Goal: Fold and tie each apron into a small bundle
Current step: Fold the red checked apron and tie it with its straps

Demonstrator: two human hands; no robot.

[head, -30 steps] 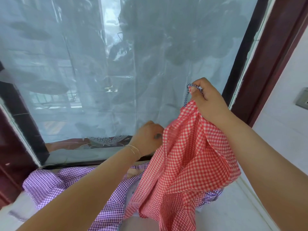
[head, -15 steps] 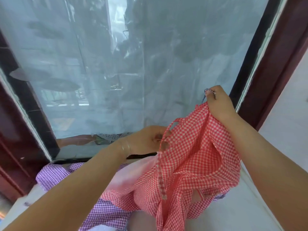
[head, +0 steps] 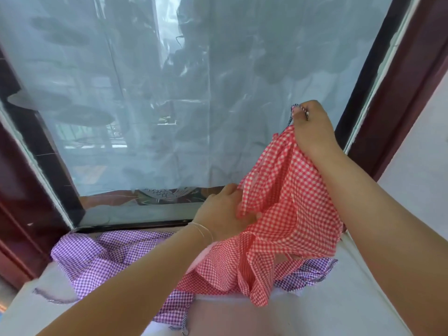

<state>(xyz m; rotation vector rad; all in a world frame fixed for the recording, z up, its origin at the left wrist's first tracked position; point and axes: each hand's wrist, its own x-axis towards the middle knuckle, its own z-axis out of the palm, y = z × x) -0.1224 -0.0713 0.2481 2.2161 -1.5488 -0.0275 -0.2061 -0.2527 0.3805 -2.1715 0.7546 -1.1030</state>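
Note:
A red-and-white checked apron [head: 288, 202] hangs crumpled in the air at the right, its lower folds resting on the white surface. My right hand [head: 312, 127] holds its top corner high, pinching the cloth and a dark-striped strap end. My left hand [head: 223, 212] grips the apron's left edge lower down, fingers curled into the fabric. A purple checked apron [head: 97, 258] lies spread and rumpled on the surface under and left of the red one.
A white surface [head: 315, 311] spreads in front of me. Behind it stands a large window covered by clear plastic sheeting [head: 169, 93], framed in dark red wood [head: 400, 93]. A white wall [head: 424, 154] rises at the right.
My left hand has moved right and closed on the red apron's left edge. The apron has dropped lower and bunched, its lower part now lying on the surface.

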